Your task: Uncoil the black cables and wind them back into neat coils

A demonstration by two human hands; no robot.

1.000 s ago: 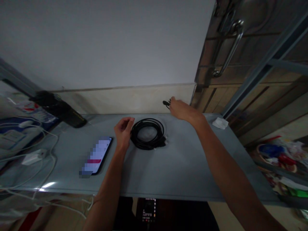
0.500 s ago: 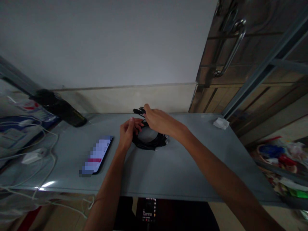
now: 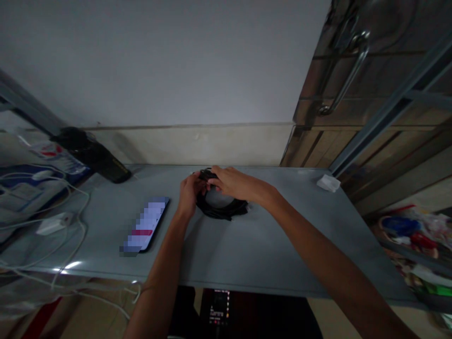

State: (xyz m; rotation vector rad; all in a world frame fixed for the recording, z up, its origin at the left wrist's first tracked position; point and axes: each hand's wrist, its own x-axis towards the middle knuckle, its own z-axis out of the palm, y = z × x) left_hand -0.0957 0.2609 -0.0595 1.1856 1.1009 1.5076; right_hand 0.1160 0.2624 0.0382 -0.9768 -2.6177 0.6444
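A coil of black cable (image 3: 221, 212) lies on the grey tabletop (image 3: 247, 254), near the wall side. My left hand (image 3: 190, 190) is closed on the coil's upper left part. Close against it, my right hand (image 3: 231, 182) pinches the cable at the top of the ring, its fingertips nearly meeting those of the left. The fingers partly hide the cable's end there. Several small cable ends stick out at the coil's right side.
Left of my forearm lies a phone (image 3: 148, 223) with a lit screen. A black bottle (image 3: 97, 157) leans at the back left, near white cables and a white adapter (image 3: 54, 223). Crumpled white paper (image 3: 329, 183) sits at the back right. A metal post (image 3: 377, 122) rises beyond it.
My right hand has come down with the loose cable end, which stuck up and left before and is now against the coil. The view has shifted slightly.
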